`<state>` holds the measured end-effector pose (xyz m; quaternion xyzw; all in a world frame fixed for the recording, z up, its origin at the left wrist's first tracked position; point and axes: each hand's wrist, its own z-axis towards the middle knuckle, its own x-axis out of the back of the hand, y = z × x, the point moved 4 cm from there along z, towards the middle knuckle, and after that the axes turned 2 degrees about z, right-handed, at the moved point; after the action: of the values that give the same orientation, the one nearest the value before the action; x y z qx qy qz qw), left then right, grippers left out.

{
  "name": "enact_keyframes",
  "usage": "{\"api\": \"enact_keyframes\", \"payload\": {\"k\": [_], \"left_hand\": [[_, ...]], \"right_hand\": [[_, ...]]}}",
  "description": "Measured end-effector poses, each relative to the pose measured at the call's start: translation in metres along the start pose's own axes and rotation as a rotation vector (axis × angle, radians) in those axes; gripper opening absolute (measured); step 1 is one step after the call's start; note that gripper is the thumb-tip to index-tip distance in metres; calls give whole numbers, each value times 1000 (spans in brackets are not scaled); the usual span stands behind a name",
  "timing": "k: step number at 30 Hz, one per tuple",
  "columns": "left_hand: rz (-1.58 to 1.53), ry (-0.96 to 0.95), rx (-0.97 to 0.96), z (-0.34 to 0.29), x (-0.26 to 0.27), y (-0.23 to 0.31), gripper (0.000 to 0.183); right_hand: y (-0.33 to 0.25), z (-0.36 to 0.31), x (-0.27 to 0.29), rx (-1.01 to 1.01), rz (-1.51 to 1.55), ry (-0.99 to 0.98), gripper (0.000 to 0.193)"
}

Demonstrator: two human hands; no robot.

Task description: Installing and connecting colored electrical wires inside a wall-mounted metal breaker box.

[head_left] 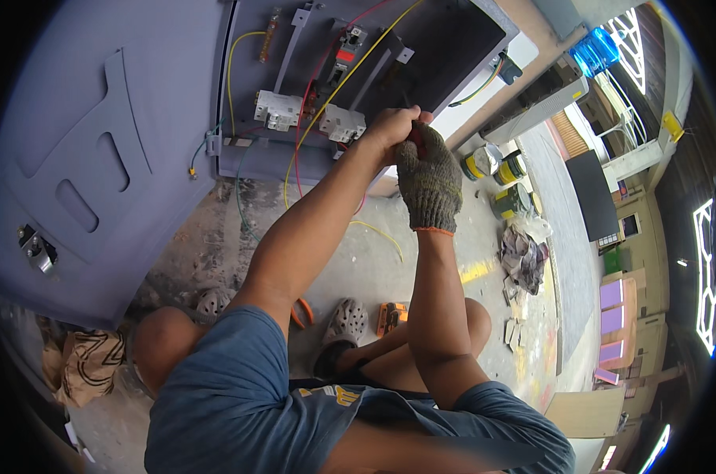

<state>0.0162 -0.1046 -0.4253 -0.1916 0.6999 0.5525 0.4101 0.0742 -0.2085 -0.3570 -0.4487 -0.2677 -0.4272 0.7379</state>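
Note:
My bare left hand [391,131] and my right hand [430,180], in a grey knitted glove with an orange hem, meet at the lower right of an open grey electrical cabinet [251,162]. Both are closed. Between them shows a bit of red, and a thin dark shape rises above; what they hold is mostly hidden. Just left of my hands sits a white circuit breaker [342,124], with another white breaker [277,109] farther left. Above them is a grey breaker [346,57] with a red mark. A long yellow wire [326,103] and a red wire [298,162] hang down past the breakers.
The cabinet door [81,158] stands swung out to the left. Orange-handled pliers [302,313] and an orange-and-black tool [392,317] lie on the floor by my feet. Paint cans [513,201] and a crumpled plastic bag [522,257] are at the right. A brown paper bag [91,365] lies lower left.

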Motion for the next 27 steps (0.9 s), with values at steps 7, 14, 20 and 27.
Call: {"api": "enact_keyframes", "payload": {"k": [7,14,20,27], "left_hand": [[14,-4,-2,-1,1,-1,32],[-17,5,4,0,6,-4,31],[13,-5,-4,-4,2,-2,31],[-144,-164,50,18,17,-6,31]], "right_hand": [[3,-1,-1,10,-16,-7,43],[4,-5,-6,-13,16,-1,44],[0,-4,-2,-19,10,8,44],[-2,-2,-3,57,3,5,47]]}}
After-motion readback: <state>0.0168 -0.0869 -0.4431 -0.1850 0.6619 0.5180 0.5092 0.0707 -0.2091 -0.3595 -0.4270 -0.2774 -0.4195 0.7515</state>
